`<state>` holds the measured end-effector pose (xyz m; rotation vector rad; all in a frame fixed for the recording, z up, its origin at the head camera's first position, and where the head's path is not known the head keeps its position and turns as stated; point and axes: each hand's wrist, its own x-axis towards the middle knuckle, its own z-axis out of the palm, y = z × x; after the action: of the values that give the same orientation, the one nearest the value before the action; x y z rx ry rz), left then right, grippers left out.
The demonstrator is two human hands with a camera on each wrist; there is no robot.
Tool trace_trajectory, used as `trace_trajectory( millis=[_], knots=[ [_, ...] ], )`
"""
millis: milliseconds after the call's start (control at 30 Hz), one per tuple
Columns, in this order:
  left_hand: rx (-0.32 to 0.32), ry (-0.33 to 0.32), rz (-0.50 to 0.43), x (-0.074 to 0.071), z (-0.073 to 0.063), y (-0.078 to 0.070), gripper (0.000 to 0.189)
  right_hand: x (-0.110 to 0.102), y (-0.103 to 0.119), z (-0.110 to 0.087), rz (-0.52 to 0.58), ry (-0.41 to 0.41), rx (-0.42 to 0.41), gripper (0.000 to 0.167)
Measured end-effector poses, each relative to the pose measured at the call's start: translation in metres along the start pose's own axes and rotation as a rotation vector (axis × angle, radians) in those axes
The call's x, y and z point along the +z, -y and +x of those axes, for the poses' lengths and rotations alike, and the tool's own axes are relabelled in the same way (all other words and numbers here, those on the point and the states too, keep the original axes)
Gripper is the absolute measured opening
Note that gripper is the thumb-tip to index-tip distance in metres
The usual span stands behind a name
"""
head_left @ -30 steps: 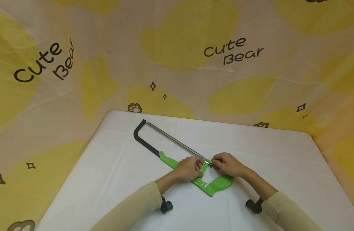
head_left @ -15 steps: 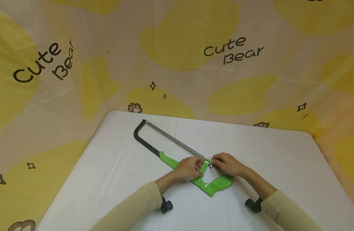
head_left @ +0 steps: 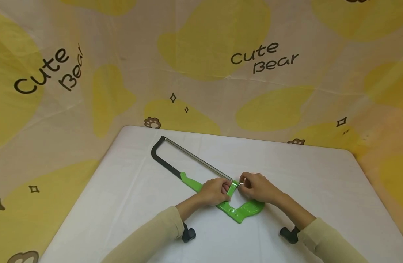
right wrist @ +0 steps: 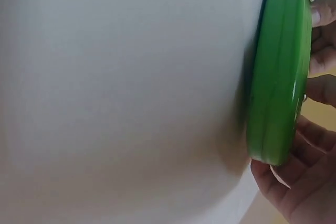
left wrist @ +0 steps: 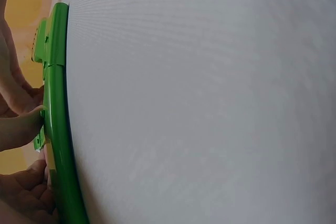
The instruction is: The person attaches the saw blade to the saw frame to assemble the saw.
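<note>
A hacksaw [head_left: 250, 210] lies flat on the white table, with a green handle, a black front frame [head_left: 166, 166] and a long grey blade [head_left: 198, 159]. My left hand [head_left: 214, 191] grips the green upright by the blade's near end, the thumb in front of it. Just right of that upright, my right hand [head_left: 258, 187] pinches a small metal wing nut [head_left: 241, 184] between thumb and forefinger. In the left wrist view the green frame [left wrist: 59, 129] runs along the left edge. The right wrist view has the handle [right wrist: 278, 82] hiding part of the fingers.
The white table [head_left: 303, 175] has rounded far corners and meets a yellow-patterned cloth wall [head_left: 201, 54] behind. Black wrist mounts [head_left: 189, 233] show below both sleeves.
My right fingers have shifted slightly around the wing nut, whose wings now point another way. The left hand and the hacksaw stay nearly still.
</note>
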<state>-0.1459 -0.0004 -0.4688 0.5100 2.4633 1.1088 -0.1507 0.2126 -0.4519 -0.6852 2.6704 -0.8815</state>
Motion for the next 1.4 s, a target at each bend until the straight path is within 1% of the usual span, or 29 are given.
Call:
trace_trajectory(
  millis=[100, 200, 367, 667, 900, 1133, 1400],
  knots=[
    [0.005, 0.000, -0.004, 0.000, 0.000, 0.000, 0.041, 0.002, 0.005, -0.001, -0.088, -0.049, -0.016, 0.022],
    [0.006, 0.000, -0.007, 0.000, 0.000, 0.000, 0.040, 0.004, 0.009, -0.001, -0.155, -0.098, -0.015, 0.027],
    [0.002, -0.001, -0.012, 0.001, 0.000, 0.001, 0.040, 0.005, 0.012, -0.001, -0.190, -0.139, -0.015, 0.025],
    [-0.007, 0.006, -0.013, 0.001, 0.000, 0.000, 0.040, 0.007, 0.014, -0.002, -0.220, -0.155, -0.004, 0.022],
    [-0.012, 0.004, -0.007, 0.001, 0.001, -0.001, 0.040, 0.008, 0.011, -0.001, -0.246, -0.162, -0.031, 0.019],
    [-0.012, 0.003, 0.002, 0.001, 0.001, 0.000, 0.040, 0.004, 0.008, -0.001, -0.213, -0.130, -0.032, 0.016],
    [-0.017, 0.006, -0.013, 0.000, 0.000, 0.000, 0.040, 0.000, 0.005, -0.002, -0.164, -0.097, -0.092, 0.013]
  ],
)
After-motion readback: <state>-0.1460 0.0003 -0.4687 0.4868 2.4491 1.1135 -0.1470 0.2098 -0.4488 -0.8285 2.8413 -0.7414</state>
